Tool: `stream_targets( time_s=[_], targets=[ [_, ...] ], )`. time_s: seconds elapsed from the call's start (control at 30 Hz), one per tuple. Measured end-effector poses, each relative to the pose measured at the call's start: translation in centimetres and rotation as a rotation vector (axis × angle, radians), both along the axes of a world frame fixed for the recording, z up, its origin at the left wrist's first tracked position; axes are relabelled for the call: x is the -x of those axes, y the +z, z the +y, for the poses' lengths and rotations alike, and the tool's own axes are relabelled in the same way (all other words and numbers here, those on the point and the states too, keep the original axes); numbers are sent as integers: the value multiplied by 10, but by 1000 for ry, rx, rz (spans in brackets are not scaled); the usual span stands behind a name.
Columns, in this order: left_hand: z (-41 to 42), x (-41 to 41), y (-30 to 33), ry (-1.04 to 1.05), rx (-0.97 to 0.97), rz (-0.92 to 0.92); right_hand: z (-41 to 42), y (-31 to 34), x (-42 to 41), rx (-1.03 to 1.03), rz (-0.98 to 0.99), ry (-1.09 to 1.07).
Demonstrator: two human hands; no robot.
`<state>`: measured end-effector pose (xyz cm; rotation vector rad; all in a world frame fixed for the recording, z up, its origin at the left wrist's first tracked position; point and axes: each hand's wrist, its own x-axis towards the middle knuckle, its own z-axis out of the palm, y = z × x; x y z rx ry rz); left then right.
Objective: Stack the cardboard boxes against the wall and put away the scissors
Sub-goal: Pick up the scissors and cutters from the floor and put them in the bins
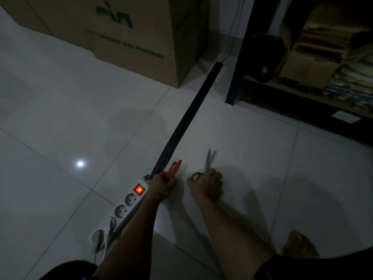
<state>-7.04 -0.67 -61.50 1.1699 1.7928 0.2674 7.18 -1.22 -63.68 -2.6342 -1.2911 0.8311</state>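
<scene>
Both hands were down on the floor (262, 158) tiles: right hand (207, 183) grip clenched round the gray-bladed scissors (210, 159) handles, left hand (161, 183) grip clenched on a red-handled tool (174, 167), prob light, stiff and pointy imo, so carry by the handles w/ blades shut.

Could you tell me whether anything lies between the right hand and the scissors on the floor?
No, nothing does: the right hand already grips the scissors at the handle, blades pointing away across bare floor tiles.

Open tiled floor (60, 110) is seen to the left and ahead of the hands. Passage is bounded at the rear by a cardboard box (129, 37), at the right by a dark shelf (302, 87), and crossed diagonally by a black cable cover (187, 118) running to a power strip (123, 209).
</scene>
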Motion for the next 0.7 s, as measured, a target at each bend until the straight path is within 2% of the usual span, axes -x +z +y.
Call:
stream_targets(
  time_s=[0.1, 0.33, 0.47, 0.6, 0.7],
  targets=[
    [5, -3, 5, 39, -7, -21, 4, -2, -10, 17, -10, 56],
    [20, -27, 21, 28, -30, 6, 2, -9, -55, -71, 189, 51],
    [29, -45, 38, 34, -90, 1, 8, 10, -82, -79, 296, 28],
    [31, -74, 95, 19, -82, -9, 14, 68, -113, -147, 452, -91],
    [37, -101, 171, -23, -110, -33, 22, 151, -140, -240, 513, -154]
  ],
)
